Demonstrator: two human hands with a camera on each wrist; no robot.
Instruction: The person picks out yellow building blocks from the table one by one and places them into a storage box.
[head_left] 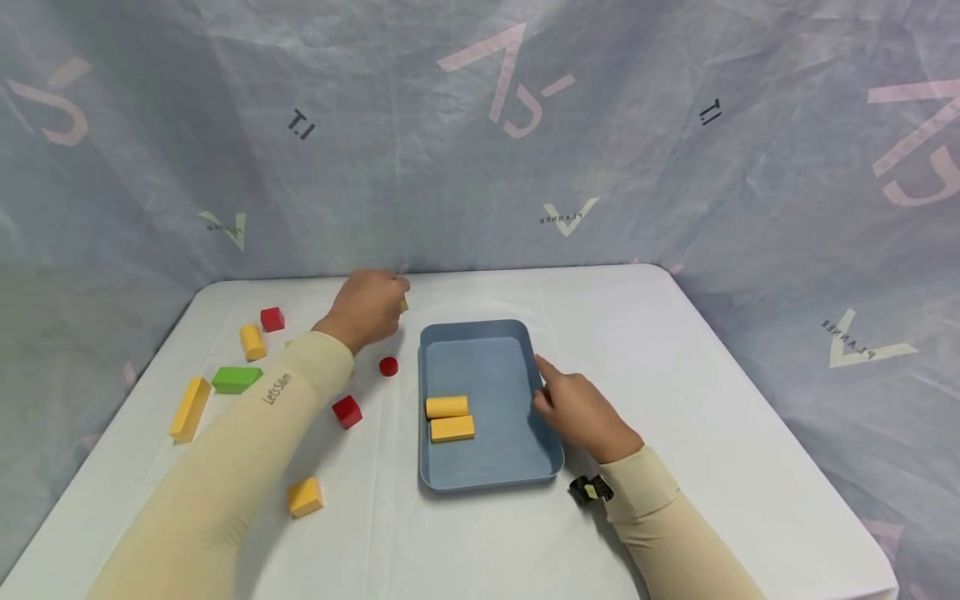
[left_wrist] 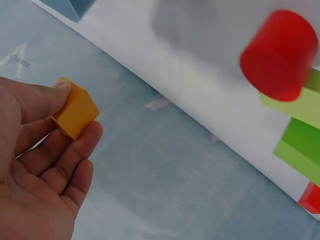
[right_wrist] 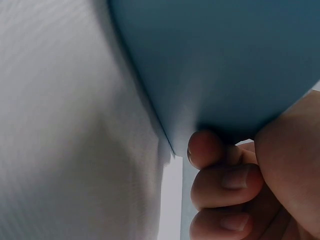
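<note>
Near the back edge of the table, my left hand (head_left: 366, 307) pinches a small yellow block (left_wrist: 77, 111) between thumb and fingers. In the head view that block is mostly hidden by the hand. To the right and nearer lies a blue-grey tray (head_left: 495, 367). My right hand (head_left: 585, 414) grips the tray's right wall, its curled fingers showing below the wall in the right wrist view. Inside the tray, a yellow cylinder (head_left: 447, 407) lies beside a yellow rectangular block (head_left: 452, 429). A red cylinder (head_left: 388, 367) stands between the left hand and the tray.
Left of the tray lie a red cube (head_left: 347, 412) and a yellow block (head_left: 305, 497). Farther left are a green block (head_left: 237, 379), a long yellow block (head_left: 191, 409), a yellow cylinder (head_left: 252, 342) and another red cube (head_left: 272, 319). The left forearm partly covers a light green piece.
</note>
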